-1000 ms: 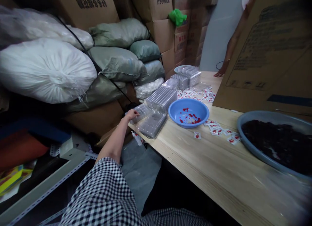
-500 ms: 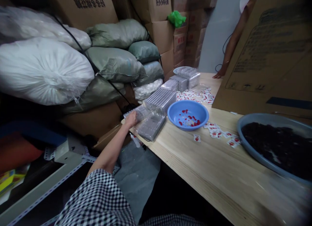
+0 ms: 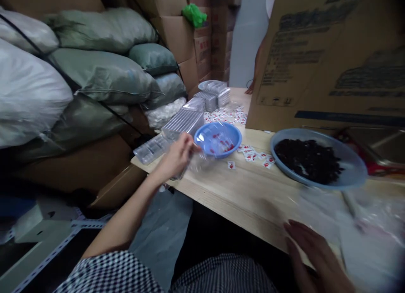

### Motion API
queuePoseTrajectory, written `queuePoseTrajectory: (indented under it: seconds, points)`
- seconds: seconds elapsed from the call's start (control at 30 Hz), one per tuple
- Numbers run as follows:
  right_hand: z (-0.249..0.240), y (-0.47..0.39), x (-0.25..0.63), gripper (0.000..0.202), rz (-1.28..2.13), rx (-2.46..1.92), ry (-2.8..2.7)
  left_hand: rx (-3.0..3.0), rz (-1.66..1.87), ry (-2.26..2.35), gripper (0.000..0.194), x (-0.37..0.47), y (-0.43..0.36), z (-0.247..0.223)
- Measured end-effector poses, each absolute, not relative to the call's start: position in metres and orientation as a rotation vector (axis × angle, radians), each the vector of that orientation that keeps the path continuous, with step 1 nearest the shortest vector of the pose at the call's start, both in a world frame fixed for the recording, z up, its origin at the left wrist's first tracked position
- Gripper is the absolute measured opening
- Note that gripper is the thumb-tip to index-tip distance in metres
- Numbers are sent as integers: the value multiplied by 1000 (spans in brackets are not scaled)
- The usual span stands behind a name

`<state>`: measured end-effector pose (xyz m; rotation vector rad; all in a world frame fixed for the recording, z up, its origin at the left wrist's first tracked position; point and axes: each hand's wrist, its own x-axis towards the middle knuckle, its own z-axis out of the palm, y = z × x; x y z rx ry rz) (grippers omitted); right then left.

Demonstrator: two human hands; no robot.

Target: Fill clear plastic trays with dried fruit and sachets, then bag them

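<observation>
My left hand [image 3: 179, 156] is closed on one edge of a clear plastic tray [image 3: 204, 160], held above the table [image 3: 228, 189] and partly in front of the blue basin [image 3: 234, 148]. I judge it light, springy and slick, easily creased, best pinched by its rim. Blur swallows its outline. My right hand [image 3: 319, 253], cut off below, is loosely spread; I see nothing in it.
</observation>
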<state>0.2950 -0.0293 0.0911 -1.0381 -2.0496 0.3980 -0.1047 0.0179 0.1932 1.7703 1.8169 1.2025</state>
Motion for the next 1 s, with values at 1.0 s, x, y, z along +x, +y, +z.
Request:
queuePoseTrajectory:
  seconds: [1.0]
  points:
    - [22, 57, 309, 28, 530, -1423, -1860, 2268, 784, 1792, 24, 8, 111, 32]
